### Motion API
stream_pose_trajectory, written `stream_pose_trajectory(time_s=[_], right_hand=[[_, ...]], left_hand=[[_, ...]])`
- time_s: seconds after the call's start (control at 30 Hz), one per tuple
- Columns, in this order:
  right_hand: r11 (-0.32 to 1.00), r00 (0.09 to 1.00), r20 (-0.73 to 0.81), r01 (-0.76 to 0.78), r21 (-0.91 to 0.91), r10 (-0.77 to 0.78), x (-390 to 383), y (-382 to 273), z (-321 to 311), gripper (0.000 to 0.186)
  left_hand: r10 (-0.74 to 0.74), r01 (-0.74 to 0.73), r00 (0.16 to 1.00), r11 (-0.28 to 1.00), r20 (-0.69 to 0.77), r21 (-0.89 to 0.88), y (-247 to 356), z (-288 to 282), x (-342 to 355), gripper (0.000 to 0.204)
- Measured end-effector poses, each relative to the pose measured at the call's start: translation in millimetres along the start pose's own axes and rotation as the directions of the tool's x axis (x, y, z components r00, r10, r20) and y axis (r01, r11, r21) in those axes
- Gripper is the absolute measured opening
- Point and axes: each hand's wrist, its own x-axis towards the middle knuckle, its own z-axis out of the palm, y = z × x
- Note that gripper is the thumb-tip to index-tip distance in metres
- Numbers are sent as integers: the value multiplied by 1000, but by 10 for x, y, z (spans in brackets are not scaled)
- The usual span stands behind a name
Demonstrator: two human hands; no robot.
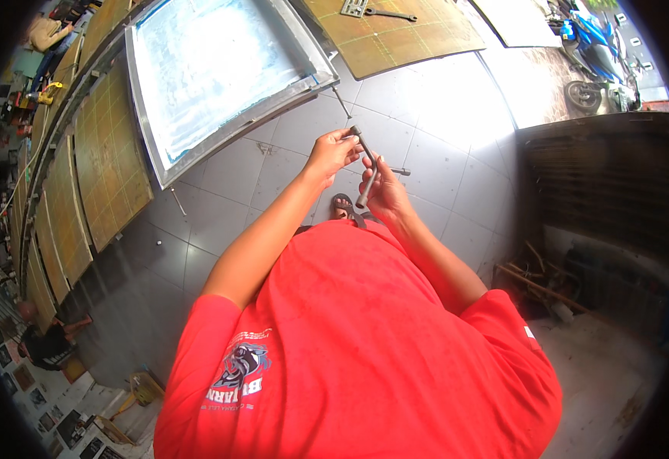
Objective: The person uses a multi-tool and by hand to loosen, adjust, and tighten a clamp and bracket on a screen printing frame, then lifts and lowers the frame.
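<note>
A dark three-armed socket wrench [366, 147] is held in front of my body with both hands. The fingers of my left hand [330, 157] are closed by its upper end. My right hand [388, 195] wraps round its middle, with one arm pointing down and another sticking out to the right. Ahead and to the left is a grey metal-framed screen [231, 130] with a pale, blue-smeared surface. A thin bolt [341, 102] juts from its right corner, close to my left hand, and another bolt [179, 203] from its near corner.
Yellowish boards [396, 37] stand beyond the screen, with an open-end wrench [392, 14] on one. More boards [109, 153] line the left side. A blue motorcycle [602, 46] is at the far right, near a dark slatted panel [598, 176]. Another person [47, 344] is at lower left.
</note>
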Motion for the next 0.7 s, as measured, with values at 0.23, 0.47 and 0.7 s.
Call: stream_pose_trajectory(time_s=[0.23,0.47,0.7], right_hand=[[1000,999,-44,-1,-2,1,221,-16,50,26],[981,991,54,-132,145,126,404,-50,-39,24],[963,995,0,98,-252,-101,309,-18,155,30]], left_hand=[[-16,19,1000,994,26,-106,-15,-7,237,13],[-2,-4,999,988,-41,-155,-61,-51,347,12],[2,-2,1000,992,-6,-125,12,-82,370,11]])
